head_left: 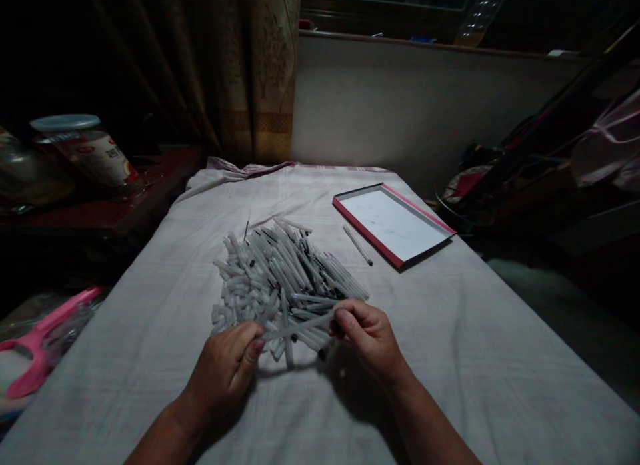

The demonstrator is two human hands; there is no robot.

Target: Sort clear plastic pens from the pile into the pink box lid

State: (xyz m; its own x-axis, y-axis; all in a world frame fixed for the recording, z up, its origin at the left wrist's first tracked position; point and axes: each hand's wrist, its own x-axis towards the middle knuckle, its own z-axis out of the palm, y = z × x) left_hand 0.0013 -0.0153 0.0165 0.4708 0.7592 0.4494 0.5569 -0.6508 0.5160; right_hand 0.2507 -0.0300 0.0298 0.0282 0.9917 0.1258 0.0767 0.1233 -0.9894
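As hands (223, 360) hide its ends, pale tube (299, 327), partly covered pens (290, 265)

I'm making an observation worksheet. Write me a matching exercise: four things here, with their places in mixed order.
1. Slim pale tube
2. Lone pen
3. Lidded jar
4. Curtain

A. On the dark red side table
B. Hanging beyond the far edge of the pale cloth
C. Held between left hand and right hand
D. Between the pile and the shallow box

Pairs: 1-C, 2-D, 3-A, 4-B
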